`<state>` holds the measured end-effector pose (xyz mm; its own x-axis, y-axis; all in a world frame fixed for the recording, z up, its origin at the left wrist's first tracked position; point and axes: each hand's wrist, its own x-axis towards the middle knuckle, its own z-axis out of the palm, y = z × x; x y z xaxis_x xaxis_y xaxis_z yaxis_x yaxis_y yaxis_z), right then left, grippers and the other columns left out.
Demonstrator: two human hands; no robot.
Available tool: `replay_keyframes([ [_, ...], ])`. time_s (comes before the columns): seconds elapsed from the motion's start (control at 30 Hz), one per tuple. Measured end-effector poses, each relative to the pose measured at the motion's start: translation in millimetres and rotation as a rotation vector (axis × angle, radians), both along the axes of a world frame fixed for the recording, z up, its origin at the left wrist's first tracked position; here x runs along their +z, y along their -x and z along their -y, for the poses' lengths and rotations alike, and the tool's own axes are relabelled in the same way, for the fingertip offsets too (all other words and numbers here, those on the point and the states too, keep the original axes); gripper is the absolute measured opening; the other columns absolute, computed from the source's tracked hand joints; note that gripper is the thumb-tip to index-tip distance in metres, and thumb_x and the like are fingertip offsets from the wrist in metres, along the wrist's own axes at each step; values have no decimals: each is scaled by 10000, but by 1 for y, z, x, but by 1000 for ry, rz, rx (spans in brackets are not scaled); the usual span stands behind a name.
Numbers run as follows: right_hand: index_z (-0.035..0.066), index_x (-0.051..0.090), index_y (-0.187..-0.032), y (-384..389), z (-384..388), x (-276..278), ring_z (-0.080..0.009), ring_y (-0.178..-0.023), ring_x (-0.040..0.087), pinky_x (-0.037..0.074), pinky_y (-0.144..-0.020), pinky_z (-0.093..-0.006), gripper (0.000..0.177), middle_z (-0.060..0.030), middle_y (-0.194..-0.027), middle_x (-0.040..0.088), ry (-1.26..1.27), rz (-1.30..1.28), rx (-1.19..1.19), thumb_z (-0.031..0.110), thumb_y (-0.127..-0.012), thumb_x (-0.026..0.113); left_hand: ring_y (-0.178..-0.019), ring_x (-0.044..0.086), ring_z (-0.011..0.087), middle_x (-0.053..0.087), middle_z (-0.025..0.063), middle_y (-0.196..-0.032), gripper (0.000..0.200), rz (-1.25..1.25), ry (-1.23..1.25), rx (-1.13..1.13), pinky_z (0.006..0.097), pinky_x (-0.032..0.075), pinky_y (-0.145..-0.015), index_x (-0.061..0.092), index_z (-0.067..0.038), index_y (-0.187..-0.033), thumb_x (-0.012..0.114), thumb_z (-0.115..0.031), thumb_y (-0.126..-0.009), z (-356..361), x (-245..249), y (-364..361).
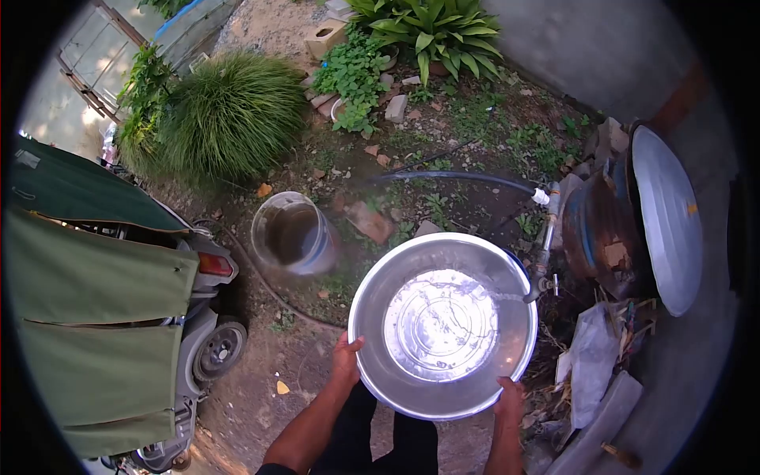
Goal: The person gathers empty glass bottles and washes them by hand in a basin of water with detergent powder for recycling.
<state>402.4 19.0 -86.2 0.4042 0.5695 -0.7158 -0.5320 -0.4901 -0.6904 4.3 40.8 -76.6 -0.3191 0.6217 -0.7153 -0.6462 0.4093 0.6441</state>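
Water (507,297) runs from the tap (545,286) over the right side of the rim into the wide metal basin (372,340) in front of my legs (416,443). I have the basin between my two hands. My left hand (346,360) is closed on its lower left rim, thumb over the edge; my right hand (509,396) grips its lower right rim, thumb likewise over the edge. The fingers are mostly hidden beneath, and I cannot tell whether the basin's underside touches anything.

On the ground (269,356), just beyond the basin's upper left edge, stands a bucket (325,247) with a brick (370,223) near it. A black hose (467,176) joins the tap's pipe (548,236) by a white fitting (541,196). Along the ground's right edge, near the wall (617,47), are a rusty drum (582,226) and a big metal dish (669,222) on its side. At the left edge is a scooter (220,351) under a green cover (103,293). Grass (229,119) and a leafy plant (427,39) grow at the far edge.
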Motion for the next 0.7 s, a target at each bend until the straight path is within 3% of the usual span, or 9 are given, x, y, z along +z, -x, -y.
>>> replay_keyframes([
  [0.07,-47,629,-975,6,5,-25,-291,-803,658,555,-764,-412,280,-129,-916,650,-30,-32,167,-22,-696,638,-1016,627,261,628,124,-1135,346,85,-20,57,427,519,-919,518,-45,-1255,538,-14,-911,16,-2,23],
  [0.13,-35,638,-918,43,-22,-6,-274,-768,653,553,-742,-407,228,-113,-864,644,26,-67,176,-21,-690,652,-1046,618,281,613,136,-1165,362,67,23,140,448,510,-948,490,-54,-1289,518,-35,-929,21,5,43],
  [0.27,-36,569,-904,73,-62,-55,-242,-736,590,506,-750,-371,296,-102,-832,586,-3,-4,354,86,-679,716,-1075,606,295,601,143,-1193,374,16,33,163,464,495,-971,467,-60,-1317,511,-70,-946,5,11,80],
  [0.33,-23,556,-872,97,-92,-20,-234,-775,591,495,-752,-363,274,-91,-824,580,-15,-48,290,89,-680,716,-1076,598,289,604,143,-1179,372,9,-24,187,436,487,-964,481,-32,-1301,519,-45,-932,-16,15,90],
  [0.4,-23,567,-862,96,-98,-29,-221,-759,583,489,-730,-358,258,-82,-829,582,-43,13,263,77,-675,714,-1079,595,287,602,142,-1184,364,20,-33,174,440,485,-965,485,-30,-1297,518,-50,-934,-40,18,92],
  [0.47,-9,650,-858,89,-104,-18,-231,-777,632,525,-775,-385,179,-83,-851,643,-156,-25,235,11,-684,689,-1082,593,286,600,141,-1189,357,34,-47,166,443,483,-966,489,-28,-1292,517,-55,-937,-58,17,90],
  [0.5,-12,648,-910,82,-97,-22,-231,-814,627,514,-815,-378,221,-84,-880,641,-136,22,235,15,-694,685,-1077,596,283,606,139,-1178,354,42,-46,146,441,484,-964,496,-25,-1289,522,-59,-937,-63,15,88],
  [0.6,-17,632,-938,73,-69,-12,-232,-827,621,513,-813,-377,249,-85,-901,631,-109,21,186,7,-695,685,-1049,612,270,622,133,-1146,349,54,-55,111,423,495,-946,512,-21,-1281,532,-65,-935,-58,7,83],
  [0.7,-32,610,-941,103,-53,47,-231,-813,618,512,-801,-379,255,-89,-899,622,-45,41,181,3,-700,686,-1022,629,272,624,134,-1157,391,51,20,91,418,511,-927,495,-28,-1316,527,-52,-927,-26,-2,94],
])
